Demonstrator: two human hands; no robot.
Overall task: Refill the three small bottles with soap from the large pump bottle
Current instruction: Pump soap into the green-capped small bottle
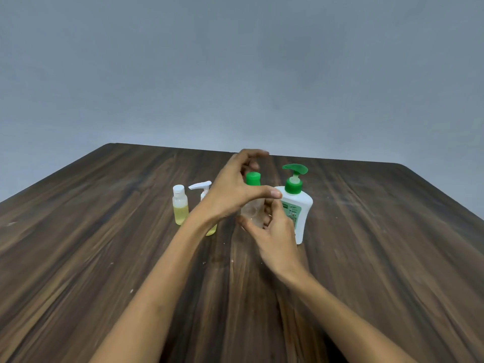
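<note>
A large white pump bottle [298,210] with a green pump head stands right of centre on the table. My right hand [272,231] grips the body of a clear small bottle [252,213] with a green cap [253,178]. My left hand [233,189] hovers around that cap, fingers curled apart, thumb in front of the bottle's shoulder; whether it touches the cap I cannot tell. To the left stand a small bottle with a white screw cap [180,205] holding yellow liquid, and a small white-pump bottle [203,189], partly hidden by my left wrist.
All the bottles stand on a dark wood-grain table [104,258], in a row near its middle. The table's far edge meets a plain grey wall [235,74]. Small white specks dot the wood in front of the bottles.
</note>
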